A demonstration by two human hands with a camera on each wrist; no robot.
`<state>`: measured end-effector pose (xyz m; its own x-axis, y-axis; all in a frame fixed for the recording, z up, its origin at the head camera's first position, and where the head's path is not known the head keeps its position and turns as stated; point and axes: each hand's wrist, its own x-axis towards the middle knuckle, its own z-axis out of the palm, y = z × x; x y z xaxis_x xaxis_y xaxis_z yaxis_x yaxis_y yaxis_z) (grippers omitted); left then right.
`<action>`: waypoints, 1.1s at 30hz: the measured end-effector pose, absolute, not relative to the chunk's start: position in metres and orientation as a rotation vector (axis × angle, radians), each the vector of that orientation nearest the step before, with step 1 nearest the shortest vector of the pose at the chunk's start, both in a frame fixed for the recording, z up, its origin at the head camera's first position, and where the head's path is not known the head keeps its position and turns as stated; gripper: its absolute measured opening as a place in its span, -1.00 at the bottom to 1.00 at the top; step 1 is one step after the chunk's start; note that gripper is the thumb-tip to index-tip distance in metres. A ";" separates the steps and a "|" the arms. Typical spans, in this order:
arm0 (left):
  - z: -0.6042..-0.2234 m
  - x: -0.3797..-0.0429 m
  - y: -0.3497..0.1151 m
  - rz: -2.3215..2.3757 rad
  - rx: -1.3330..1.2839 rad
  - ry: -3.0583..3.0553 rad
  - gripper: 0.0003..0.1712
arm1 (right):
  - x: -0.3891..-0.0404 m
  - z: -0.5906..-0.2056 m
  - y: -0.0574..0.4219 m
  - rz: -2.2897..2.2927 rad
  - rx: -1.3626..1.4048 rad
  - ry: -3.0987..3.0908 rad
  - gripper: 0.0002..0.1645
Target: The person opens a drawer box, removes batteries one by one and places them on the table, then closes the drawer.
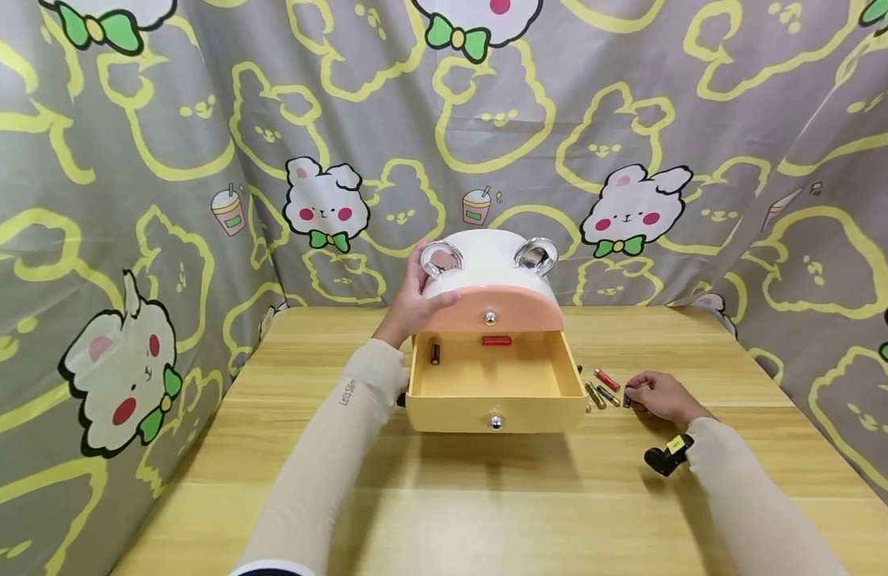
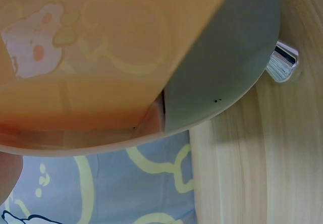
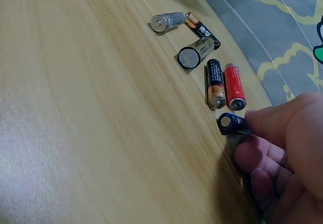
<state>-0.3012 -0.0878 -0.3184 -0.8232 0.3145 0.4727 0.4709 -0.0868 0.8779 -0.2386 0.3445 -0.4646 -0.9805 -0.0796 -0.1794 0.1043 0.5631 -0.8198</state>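
My left hand (image 1: 413, 304) grips the left side of a small white-topped drawer cabinet (image 1: 483, 264) with silver ears, its thumb on the upper front edge. The yellow lower drawer (image 1: 451, 412) is pulled out. Inside lie a red battery (image 1: 497, 341) and a dark battery (image 1: 435, 354). To the right of the cabinet, my right hand (image 1: 663, 396) pinches a dark blue battery (image 3: 232, 123) between thumb and finger, low at the tabletop. Beside it in the right wrist view are another red battery (image 3: 235, 87), a black-and-copper battery (image 3: 215, 82) and a thicker battery (image 3: 196, 53).
More batteries, one grey (image 3: 167, 21) and one black and orange (image 3: 202, 30), lie farther along the wooden table (image 1: 487, 504). A patterned curtain (image 1: 386, 120) encloses the back and sides. The peach upper drawer (image 1: 451, 314) is closed.
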 end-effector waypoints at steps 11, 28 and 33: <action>-0.334 -0.320 -0.090 -2.032 -0.859 -2.058 0.18 | -0.239 -0.467 0.352 -1.425 0.028 2.583 -0.55; -0.335 -0.321 -0.088 -2.036 -0.892 -2.014 0.13 | -0.235 -0.448 0.341 -1.465 -0.096 2.707 -0.63; -0.333 -0.320 -0.088 -2.034 -0.872 -2.053 0.16 | -0.234 -0.424 0.328 -1.457 -0.220 2.800 -0.73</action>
